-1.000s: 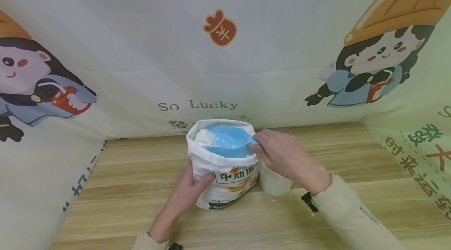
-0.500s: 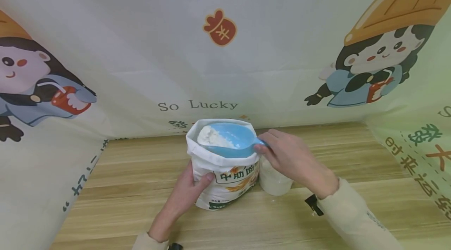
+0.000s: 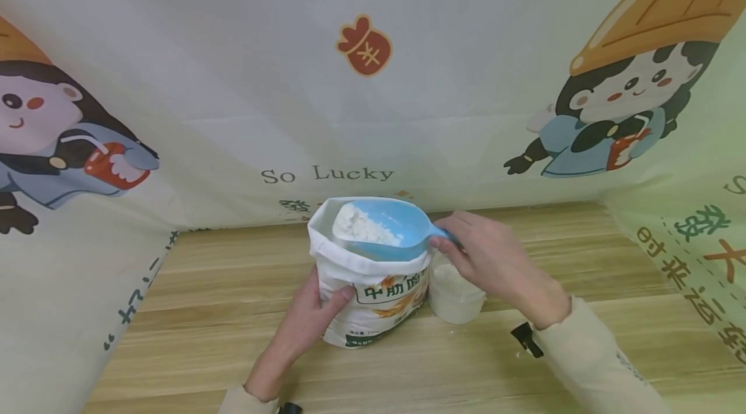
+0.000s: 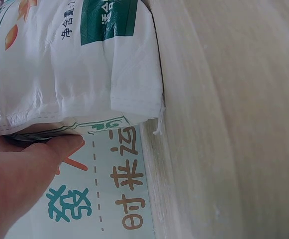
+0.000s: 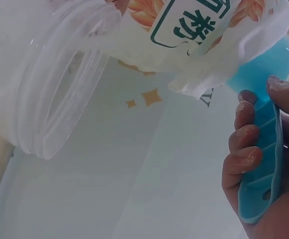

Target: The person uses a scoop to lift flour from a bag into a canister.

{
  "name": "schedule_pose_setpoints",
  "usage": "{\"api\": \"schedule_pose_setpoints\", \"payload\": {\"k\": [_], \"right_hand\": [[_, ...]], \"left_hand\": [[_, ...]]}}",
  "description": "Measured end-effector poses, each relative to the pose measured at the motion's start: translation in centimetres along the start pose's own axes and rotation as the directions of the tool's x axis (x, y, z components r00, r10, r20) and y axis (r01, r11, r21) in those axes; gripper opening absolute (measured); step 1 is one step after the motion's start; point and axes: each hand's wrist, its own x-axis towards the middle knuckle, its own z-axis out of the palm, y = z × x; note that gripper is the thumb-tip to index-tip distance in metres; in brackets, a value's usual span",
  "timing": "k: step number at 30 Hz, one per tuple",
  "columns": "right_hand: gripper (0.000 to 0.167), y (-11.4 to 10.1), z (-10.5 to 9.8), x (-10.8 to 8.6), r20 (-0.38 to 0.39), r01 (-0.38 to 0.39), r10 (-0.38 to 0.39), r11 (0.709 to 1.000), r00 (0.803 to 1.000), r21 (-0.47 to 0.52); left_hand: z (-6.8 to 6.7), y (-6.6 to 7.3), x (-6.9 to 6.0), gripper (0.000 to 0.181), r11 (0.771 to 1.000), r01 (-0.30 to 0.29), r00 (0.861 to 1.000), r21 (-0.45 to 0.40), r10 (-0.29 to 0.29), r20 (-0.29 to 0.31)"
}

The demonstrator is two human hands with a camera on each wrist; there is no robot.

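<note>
A white flour bag [image 3: 373, 320] stands upright, its top rolled down and open. My left hand [image 3: 305, 317] grips the bag's left side, thumb in front; its other fingers are hidden behind the bag. In the left wrist view, that hand [image 4: 25, 174] lies against the bag's side. Within the bag's mouth is a blue scoop [image 3: 405, 216] with a heap of white flour [image 3: 361, 226] in it. My right hand [image 3: 495, 262] holds the scoop by its handle [image 5: 263, 169], fingers wrapped round it. Beside the bag's right side stands a clear jar [image 3: 454, 300], partly behind the right hand.
Bag and jar rest on a wood-grain table [image 3: 233, 284]. The jar has an open, threaded mouth [image 5: 30, 99] and pale contents. A printed cloth backdrop [image 3: 466, 129] rises right behind the bag, with side panels at left and right.
The scoop has risen slightly and shifted right in the bag's mouth, and more flour shows in it. My right hand has moved right with it. The left hand and bag have stayed put.
</note>
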Motion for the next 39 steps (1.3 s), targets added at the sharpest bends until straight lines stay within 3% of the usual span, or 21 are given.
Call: {"api": "schedule_pose_setpoints", "payload": {"k": [10, 17, 39], "right_hand": [[0.022, 0.7, -1.2, -0.1, -0.016, -0.028, 0.028, 1.0, 0.999, 0.009], [0.019, 1.4, -1.9, -0.4, -0.023, -0.066, 0.067, 0.998, 0.998, 0.014], [0.014, 3.9, -3.7, -2.6, -0.098, -0.1, 0.099, 0.995, 0.99, -0.003]], "left_hand": [[0.0, -0.1, 0.1, 0.049, 1.0, -0.021, 1.0, 0.0, 0.021, 0.002], [0.1, 0.0, 0.0, 0.051, 1.0, -0.003, 1.0, 0.001, 0.003, -0.005], [0.1, 0.0, 0.1, 0.052, 1.0, -0.023, 1.0, -0.009, 0.023, -0.001]]}}
